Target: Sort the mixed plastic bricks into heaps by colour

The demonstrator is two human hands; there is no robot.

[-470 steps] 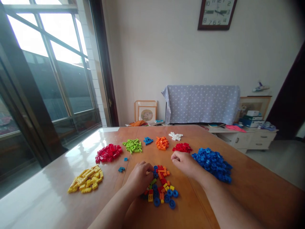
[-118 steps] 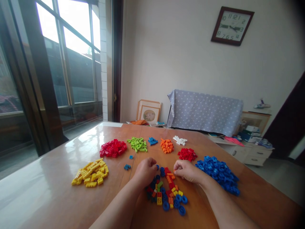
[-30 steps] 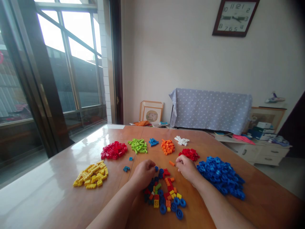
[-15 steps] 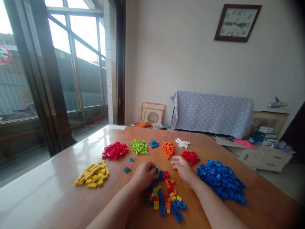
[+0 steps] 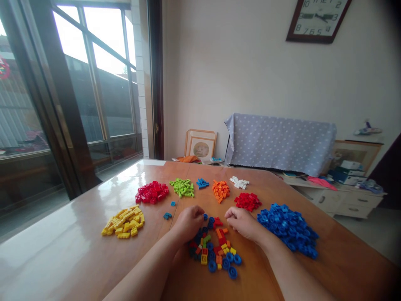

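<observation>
Pulled the right hand [image 5: 242, 220] back since half a second ago, from a flat-fingered reach toward the orange pile [image 5: 221, 190] into a loose fist at the far edge of the mixed pile [image 5: 216, 251]; kept the left hand [image 5: 188, 221] at that pile's far-left edge. Looks well along with sorting by colour. Already set out across the table [image 5: 78, 251]: yellow pile [image 5: 123, 220] at the left, large red pile [image 5: 152, 192], green pile [image 5: 182, 187], small blue cluster [image 5: 202, 183], the orange, white cluster [image 5: 239, 182], smaller red pile [image 5: 248, 201], and big blue pile [image 5: 286, 230] just right of the right forearm. Left to go, by the look of it: only the mixed pile, lying between the two forearms, with round blue pieces, red, orange, yellow and a little green jumbled together, plus stray blue bits [image 5: 167, 215] lying apart between yellow pile and left hand. Holding both forearms angled inward from the bottom of the view, wrists low over the wood, backs of the hands up. Curling the left fingers down onto the far-left bricks of the mixed pile; cannot tell whether any brick is pinched. Clenching the right loosely, thumb against forefinger, knuckles toward the smaller red pile; cannot tell whether anything sits inside.
</observation>
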